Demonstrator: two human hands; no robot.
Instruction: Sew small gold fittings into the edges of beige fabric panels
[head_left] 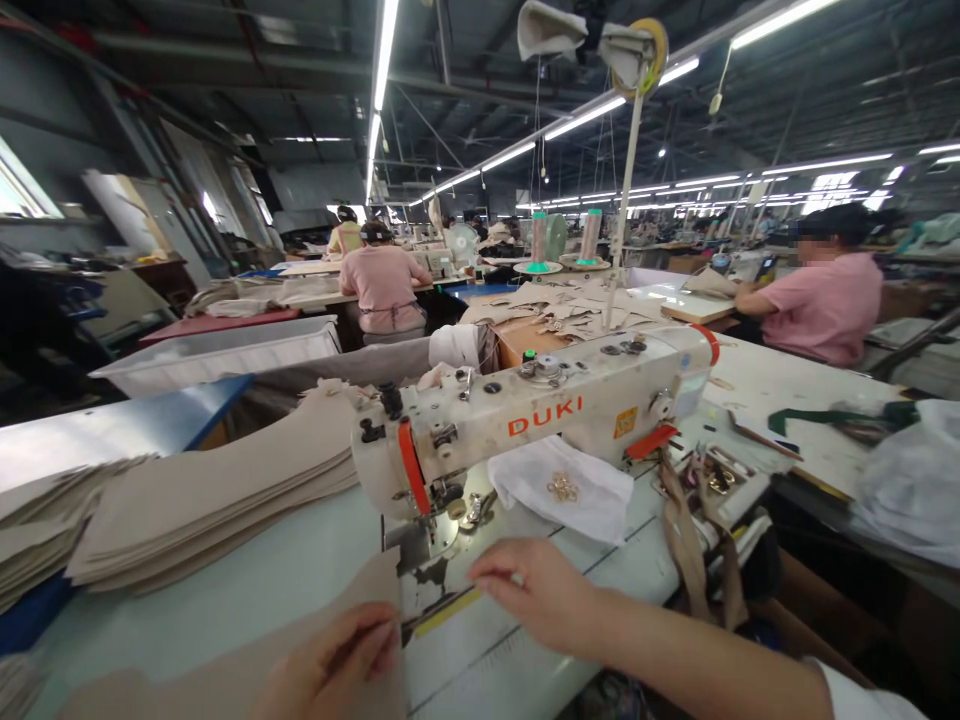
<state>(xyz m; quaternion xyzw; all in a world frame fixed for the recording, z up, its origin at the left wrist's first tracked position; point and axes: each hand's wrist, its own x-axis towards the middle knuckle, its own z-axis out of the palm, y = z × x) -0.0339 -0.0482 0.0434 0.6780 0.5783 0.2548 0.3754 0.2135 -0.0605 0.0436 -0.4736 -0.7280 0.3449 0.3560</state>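
My left hand (345, 655) is low in the view, fingers curled and pressed together over a beige fabric panel (315, 640). Whatever lies between those fingertips is hidden. The panel rests flat on the sewing table, its straight right edge just left of the needle plate. To the right, my right hand (536, 592) pinches thumb and finger in front of the needle area; anything held there is too small to make out. The white DUKI sewing machine (480, 420) stands behind both hands. Its presser foot (431, 530) is beyond the fingertips, apart from the fabric.
Stacked beige panels (217, 490) lie left of the machine. A white cloth (559, 490) under its arm carries small gold rings (562, 487). At right sits a tray (724, 475) of metal parts, with hanging straps (682, 540). Co-workers in pink (382, 280) sit farther off.
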